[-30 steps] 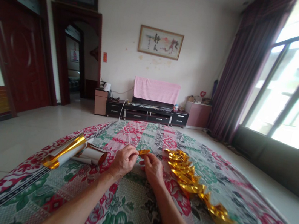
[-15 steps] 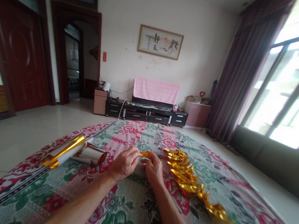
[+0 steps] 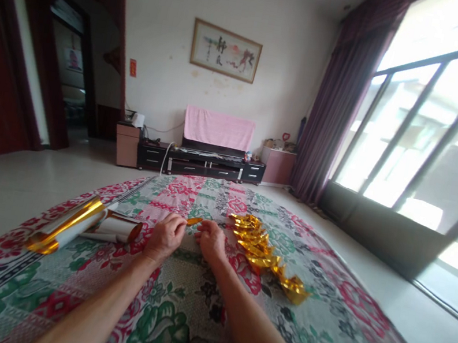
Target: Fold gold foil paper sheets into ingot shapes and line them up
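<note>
Above the tablecloth, my left hand [image 3: 166,237] pinches one end of a small, narrow folded piece of gold foil paper [image 3: 194,221]. My right hand [image 3: 212,242] has its fingers curled at the other end of this piece, seemingly gripping it there. To the right of my hands lies a row of several folded gold foil ingots [image 3: 260,250], running toward me. On the left rest curled sheets of gold foil paper [image 3: 71,224] with white backs, one lying partly behind another [image 3: 116,227].
A floral tablecloth [image 3: 158,329] covers the round surface before me. Beyond it stands a low black TV cabinet [image 3: 205,167], with a pink cloth [image 3: 218,129] draped above it. A purple curtain [image 3: 332,101] and large windows are on the right; doorways are on the left.
My view has swung to the right, so everything sits further left in the picture. Both hands stay at the small foil piece, which now shows as a thinner strip.
</note>
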Demonstrator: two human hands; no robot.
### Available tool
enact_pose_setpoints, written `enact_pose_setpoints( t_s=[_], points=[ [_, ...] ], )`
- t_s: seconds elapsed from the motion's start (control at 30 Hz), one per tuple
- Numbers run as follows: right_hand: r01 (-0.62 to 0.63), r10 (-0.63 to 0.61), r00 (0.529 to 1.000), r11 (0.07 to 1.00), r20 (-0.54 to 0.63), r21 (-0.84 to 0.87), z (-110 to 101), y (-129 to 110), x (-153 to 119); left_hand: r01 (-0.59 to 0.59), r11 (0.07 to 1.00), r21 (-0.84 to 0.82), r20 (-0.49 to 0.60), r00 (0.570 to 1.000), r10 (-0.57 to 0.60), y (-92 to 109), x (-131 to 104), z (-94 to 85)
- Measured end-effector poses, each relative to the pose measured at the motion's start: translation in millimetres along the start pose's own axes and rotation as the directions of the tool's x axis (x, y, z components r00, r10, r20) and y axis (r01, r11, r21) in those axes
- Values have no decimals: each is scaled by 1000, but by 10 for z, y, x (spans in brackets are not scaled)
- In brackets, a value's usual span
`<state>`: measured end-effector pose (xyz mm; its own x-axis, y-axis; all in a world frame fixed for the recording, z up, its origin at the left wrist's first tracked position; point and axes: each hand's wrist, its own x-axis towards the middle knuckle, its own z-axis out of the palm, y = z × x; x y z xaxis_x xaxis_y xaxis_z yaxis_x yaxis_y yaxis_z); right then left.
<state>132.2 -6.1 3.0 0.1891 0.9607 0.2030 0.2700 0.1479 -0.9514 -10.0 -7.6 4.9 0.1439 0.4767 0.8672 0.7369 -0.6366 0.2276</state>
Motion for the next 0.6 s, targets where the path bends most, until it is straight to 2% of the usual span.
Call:
enact_pose_setpoints(
  t_s=[0.2,0.3,0.4,0.47,0.6],
  points=[
    [140,-130,990,967,62,-211,-120,-72,-131,50,997,53,42,998,-53,-56,-6,32],
    [153,-150,988,953,30,-260,-229,-140,-278,69,995,71,83,994,-75,-38,5,28],
    [190,-177,982,943,69,-273,-357,-190,-429,146,986,80,125,980,-155,0,40,-12],
    [221,-202,974,942,100,-254,-449,-211,-515,243,967,81,163,953,-253,31,70,-62],
    [275,-271,961,953,47,-130,-631,-246,-611,487,871,65,236,841,-487,149,100,-160]
  ],
)
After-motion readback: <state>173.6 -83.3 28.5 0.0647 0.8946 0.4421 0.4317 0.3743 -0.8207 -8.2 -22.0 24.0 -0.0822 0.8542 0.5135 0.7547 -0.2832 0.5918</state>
